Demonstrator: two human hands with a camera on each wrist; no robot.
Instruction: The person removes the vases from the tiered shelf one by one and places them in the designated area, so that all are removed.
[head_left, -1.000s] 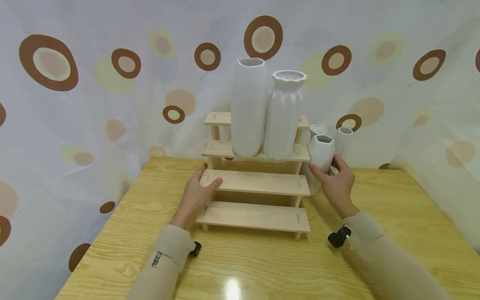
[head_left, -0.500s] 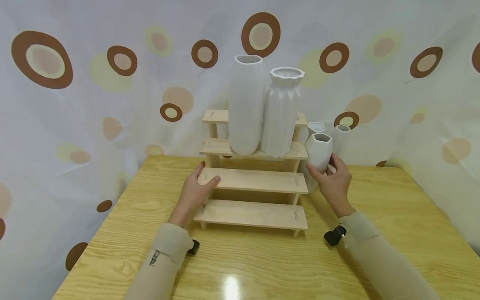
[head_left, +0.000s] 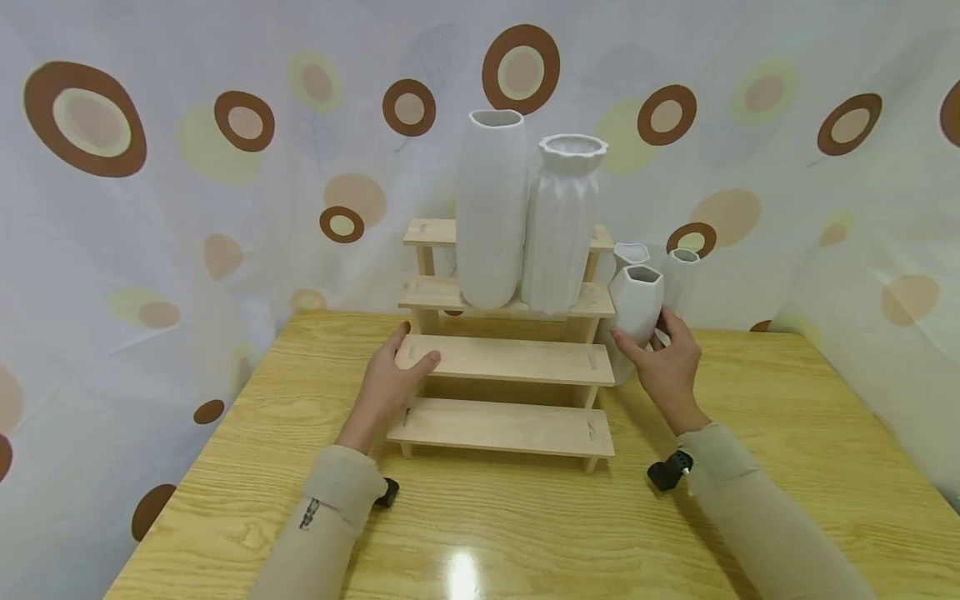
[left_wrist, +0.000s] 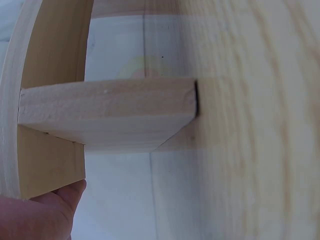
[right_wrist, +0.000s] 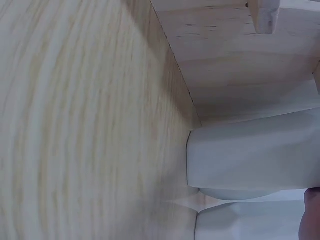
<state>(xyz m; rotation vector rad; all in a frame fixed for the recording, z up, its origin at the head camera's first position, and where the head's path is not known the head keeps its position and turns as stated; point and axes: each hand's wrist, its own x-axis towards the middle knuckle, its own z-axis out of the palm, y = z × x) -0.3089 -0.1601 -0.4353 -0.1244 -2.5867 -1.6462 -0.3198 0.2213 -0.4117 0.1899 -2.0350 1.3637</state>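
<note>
My left hand (head_left: 390, 379) grips the left end of the second step from the bottom of a pale wooden step stand (head_left: 510, 358), thumb on top. In the left wrist view, fingers (left_wrist: 62, 200) curl at the board's edge beside an upright support (left_wrist: 105, 107). On the other side, my right hand (head_left: 669, 364) holds a white faceted vase (head_left: 637, 302) around its middle, thumb and fingers on opposite sides. The right wrist view shows the vase's base (right_wrist: 220, 160) at the tabletop, close beside the stand, with a fingertip (right_wrist: 311, 215) at the image edge.
A tall smooth white vase (head_left: 491, 212) and a fluted one with a scalloped rim (head_left: 562, 229) stand on the stand's upper part. Two more white vases, one slim (head_left: 682, 279) and one with a wavy rim (head_left: 630, 253), stand behind the held one. A patterned cloth (head_left: 300, 167) backs the table (head_left: 525, 525).
The whole head view has shifted slightly left and up. Both hands keep their grips, and the stand and vases stay in the same places relative to each other.
</note>
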